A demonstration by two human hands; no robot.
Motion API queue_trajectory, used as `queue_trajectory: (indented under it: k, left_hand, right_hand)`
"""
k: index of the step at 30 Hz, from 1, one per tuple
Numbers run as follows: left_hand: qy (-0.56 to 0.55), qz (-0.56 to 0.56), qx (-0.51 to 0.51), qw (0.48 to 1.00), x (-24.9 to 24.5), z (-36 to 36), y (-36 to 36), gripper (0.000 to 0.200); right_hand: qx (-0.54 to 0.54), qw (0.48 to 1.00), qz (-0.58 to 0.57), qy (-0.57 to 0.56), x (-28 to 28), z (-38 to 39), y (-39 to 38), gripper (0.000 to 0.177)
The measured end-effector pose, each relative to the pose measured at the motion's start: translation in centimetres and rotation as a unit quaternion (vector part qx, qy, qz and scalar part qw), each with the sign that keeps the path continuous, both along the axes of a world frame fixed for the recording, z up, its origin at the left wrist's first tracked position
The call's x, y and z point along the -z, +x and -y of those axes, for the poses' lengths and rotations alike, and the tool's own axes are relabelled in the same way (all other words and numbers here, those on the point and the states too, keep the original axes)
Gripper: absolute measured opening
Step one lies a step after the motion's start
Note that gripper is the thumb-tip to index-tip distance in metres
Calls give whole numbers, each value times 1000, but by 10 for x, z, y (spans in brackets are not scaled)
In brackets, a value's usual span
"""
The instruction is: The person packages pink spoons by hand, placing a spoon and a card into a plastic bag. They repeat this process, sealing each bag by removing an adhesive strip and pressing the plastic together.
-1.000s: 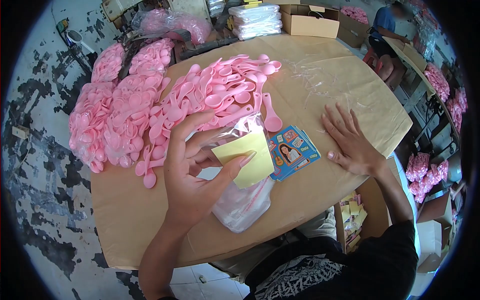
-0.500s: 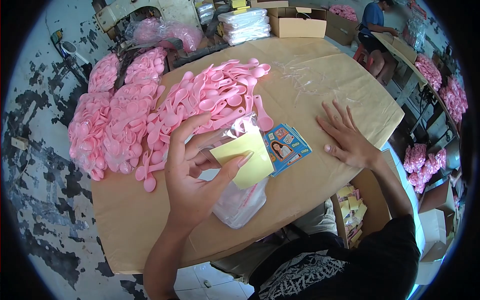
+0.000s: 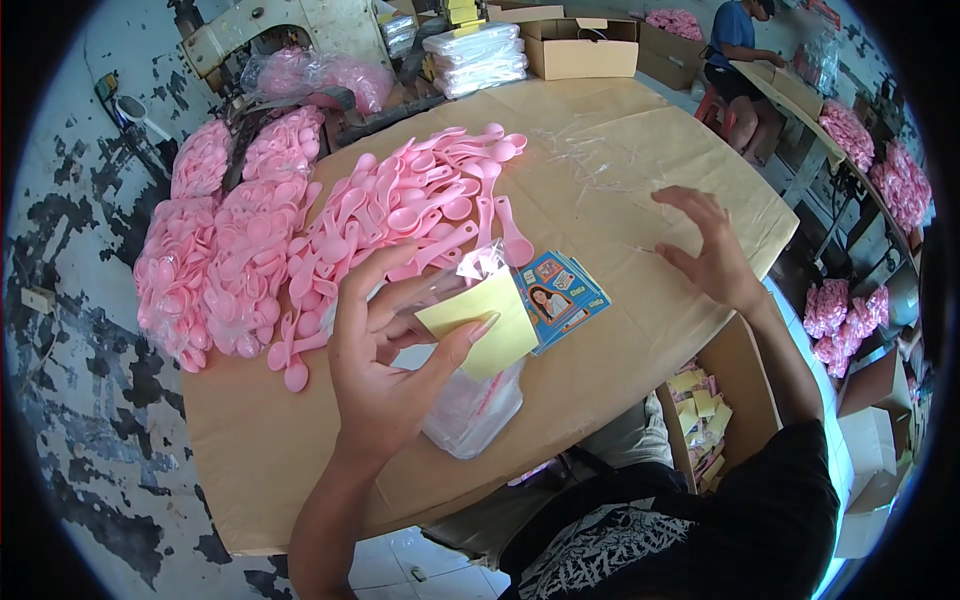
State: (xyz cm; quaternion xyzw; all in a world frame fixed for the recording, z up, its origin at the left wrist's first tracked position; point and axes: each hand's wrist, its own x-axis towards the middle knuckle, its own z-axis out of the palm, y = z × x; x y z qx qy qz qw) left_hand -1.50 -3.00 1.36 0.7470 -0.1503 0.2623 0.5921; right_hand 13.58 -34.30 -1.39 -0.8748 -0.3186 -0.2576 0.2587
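My left hand (image 3: 385,350) pinches a small clear plastic bag with a yellow card (image 3: 485,325) in it, thumb across the card's face. The bag's crinkled clear end (image 3: 483,262) points toward the heap of pink spoons (image 3: 410,205). Under that hand lies a stack of clear plastic bags (image 3: 475,415). Just right of the yellow card is a small stack of blue printed cards (image 3: 562,300). My right hand (image 3: 715,245) is over the table's right side, fingers curved and apart, with a thin clear strip (image 3: 638,247) by the thumb tip.
Bulging bags of pink spoons (image 3: 235,245) line the table's left edge. Clear plastic scraps (image 3: 600,160) lie at the back. An open carton (image 3: 745,385) of packed yellow-card pieces stands beside my lap. Another person (image 3: 740,60) sits at a far table.
My right hand has lifted off the tabletop, its fingers going from spread flat to curved. The left hand keeps its hold on the bag with the yellow card. The view has shifted slightly.
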Motion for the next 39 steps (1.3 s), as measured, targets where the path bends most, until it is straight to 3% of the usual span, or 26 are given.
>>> queue_trajectory:
  k: [2,4,7,8,10,14,17,20,26,28,30,33,35,37,38,39]
  left_hand:
    - [-9,4,-2,1000,2,0,-2,61]
    - [133,97,-23,986,6,-4,-3,42]
    - [318,260,-15,911,-3,4,-5,22]
    - [373,316,-4,873,-7,10,-5,17]
    - [404,334,-6,852,-4,24,-11,17]
    - [432,337,-11,836,11,35,-12,20]
    - [456,309,-19,834,11,32,-9,27]
    - [459,282,-28,842,8,21,-5,30]
    - [452,170,-65,873,10,-19,-11,33]
    - [454,137,-81,877,16,-37,-15,33]
    - [459,99,-71,880,18,-52,-21,37]
    - [467,57,-44,881,26,-66,-26,42]
    - [468,41,-29,882,31,-70,-28,45]
    - [463,33,-32,885,35,-66,-25,46]
    - [459,34,-33,887,36,-66,-24,46]
    - [456,33,-30,889,36,-67,-22,45]
  right_hand:
    - [-27,995,-67,65,-14,2,-4,28]
    - [-75,970,-178,148,-25,0,-14,27]
    - [-271,855,-397,195,-39,-13,-51,30]
    - [-304,831,-425,191,-40,-22,-60,31]
    - [-367,777,-478,184,-40,-38,-76,32]
    - [-398,793,-444,123,-29,-47,-79,24]
    - [-364,774,-485,182,-24,-48,-80,18]
    - [-338,788,-475,197,-22,-39,-75,15]
    - [-148,887,-342,272,-29,43,-66,15]
    - [-64,936,-291,189,-23,94,-67,19]
    - [-1,942,-330,60,-13,151,-73,23]
    - [54,863,-502,11,29,240,-79,16]
    - [185,831,-523,-48,55,262,-87,17]
    - [231,926,-294,-59,54,243,-87,21]
    - [280,907,-313,-42,39,231,-78,21]
    - [215,942,-252,57,24,197,-77,19]
